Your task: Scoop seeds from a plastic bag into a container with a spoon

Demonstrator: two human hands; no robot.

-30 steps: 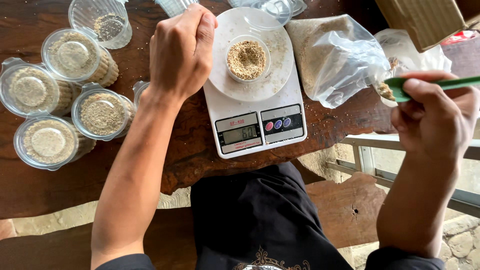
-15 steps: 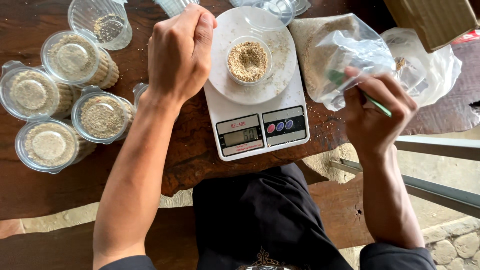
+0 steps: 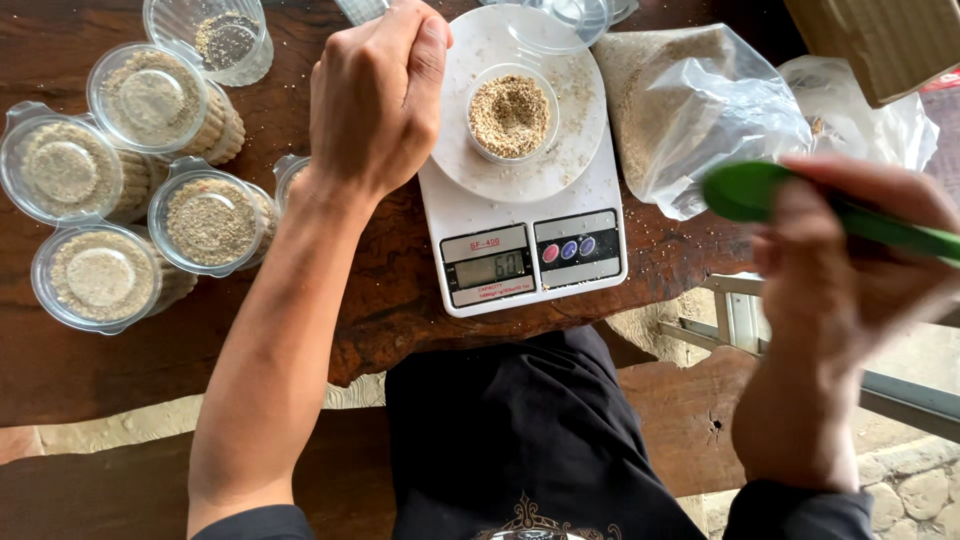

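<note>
Four lidded clear cups of pale grain [image 3: 210,220] crowded the left end of my dark wooden worktop [image 3: 300,330], and an open clear cup [image 3: 222,40] with only a little grain in it stood at the far left corner. My left forearm lay across the worktop between those cups and the white kitchen scale [image 3: 520,250], which sat near the front edge at the middle. A fifth lidded cup [image 3: 288,175] was mostly hidden behind my wrist.

On the scale's round white plate [image 3: 515,170] stood a small clear cup of grain [image 3: 509,115], and loose grains lay scattered on the plate around it. An empty clear container [image 3: 560,20] overlapped the plate's far rim. Just right of the scale a clear plastic bag of grain [image 3: 690,110] slumped on the worktop, with a second crumpled bag [image 3: 870,120] behind it and a cardboard box [image 3: 880,40] at the far right corner.

My left hand [image 3: 375,95] rested at the plate's left rim, its fingers curled into a loose fist; I could not tell whether they pinched anything. My right hand [image 3: 850,270], blurred, hung off the right edge of the worktop, fingers closed around the handle of a green spoon [image 3: 750,190], its bowl pointing toward the bag.

Half a second before, that hand had been reaching into the bag's mouth; now it was drawn back clear of the bag. My left hand had stayed put.
</note>
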